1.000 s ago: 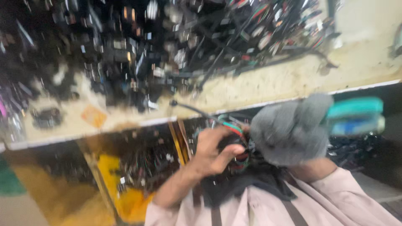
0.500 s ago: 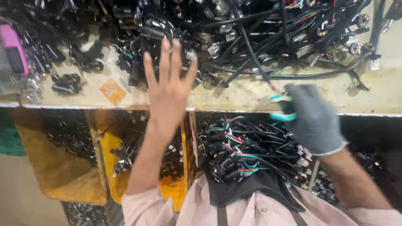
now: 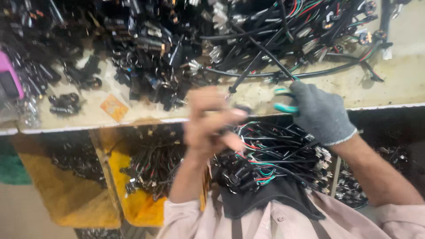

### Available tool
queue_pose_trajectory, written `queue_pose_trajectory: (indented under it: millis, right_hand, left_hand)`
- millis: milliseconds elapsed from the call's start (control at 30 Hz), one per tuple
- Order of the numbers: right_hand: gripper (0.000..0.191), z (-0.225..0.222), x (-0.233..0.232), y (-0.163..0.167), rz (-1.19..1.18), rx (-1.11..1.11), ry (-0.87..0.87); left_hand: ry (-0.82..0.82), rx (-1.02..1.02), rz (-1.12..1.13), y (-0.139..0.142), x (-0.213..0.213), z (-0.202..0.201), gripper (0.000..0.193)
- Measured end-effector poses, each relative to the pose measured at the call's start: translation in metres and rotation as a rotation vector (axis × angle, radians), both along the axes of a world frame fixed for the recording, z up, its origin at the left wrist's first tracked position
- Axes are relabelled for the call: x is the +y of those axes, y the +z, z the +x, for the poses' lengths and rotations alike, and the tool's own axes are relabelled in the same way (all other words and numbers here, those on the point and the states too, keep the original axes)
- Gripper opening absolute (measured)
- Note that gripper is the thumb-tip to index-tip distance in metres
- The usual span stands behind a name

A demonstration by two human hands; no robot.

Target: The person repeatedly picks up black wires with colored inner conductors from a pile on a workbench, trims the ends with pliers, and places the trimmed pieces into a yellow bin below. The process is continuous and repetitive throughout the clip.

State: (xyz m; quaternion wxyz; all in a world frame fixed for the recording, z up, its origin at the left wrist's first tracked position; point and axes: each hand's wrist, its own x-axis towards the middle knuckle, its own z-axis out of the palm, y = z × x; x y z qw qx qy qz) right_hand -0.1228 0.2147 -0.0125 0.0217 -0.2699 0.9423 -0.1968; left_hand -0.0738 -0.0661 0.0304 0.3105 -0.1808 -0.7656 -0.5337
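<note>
Two hands (image 3: 212,121), one grey glove (image 3: 321,113), two yellow bins (image 3: 66,194), countless cables (image 3: 274,155).

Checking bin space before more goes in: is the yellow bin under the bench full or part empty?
Part empty. The yellow bin holds a clump of black wired parts toward its back, while bare yellow floor shows in front, beside the left hand.

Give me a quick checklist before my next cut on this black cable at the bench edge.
1. Right hand, in a grey glove, grips the teal-handled cutters: ok.
2. Left hand holds the black cable: cannot tell, the hand is blurred.
3. Cutter blades seated on the cable: cannot tell, the tip is hidden.
4. Left fingers out of the blades' way: cannot tell.
5. Cable free of the pile of cables on the workbench: not ok, it runs into the tangle.
6. Left hand gloved: not ok, it is bare.
</note>
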Motion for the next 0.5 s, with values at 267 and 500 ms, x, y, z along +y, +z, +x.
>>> queue_pose_trajectory:
  millis: [267,500]
  right_hand:
    - [0.012,0.023,-0.014,0.053,-0.861,-0.615,-0.294]
    - [0.010,0.029,-0.025,0.056,-0.174,-0.355,0.416]
  left_hand:
    - [-0.666,-0.985,0.488,0.011,0.031,0.029,0.045]
    - [-0.435,-0.705,0.026,-0.001,0.010,0.039,0.053]
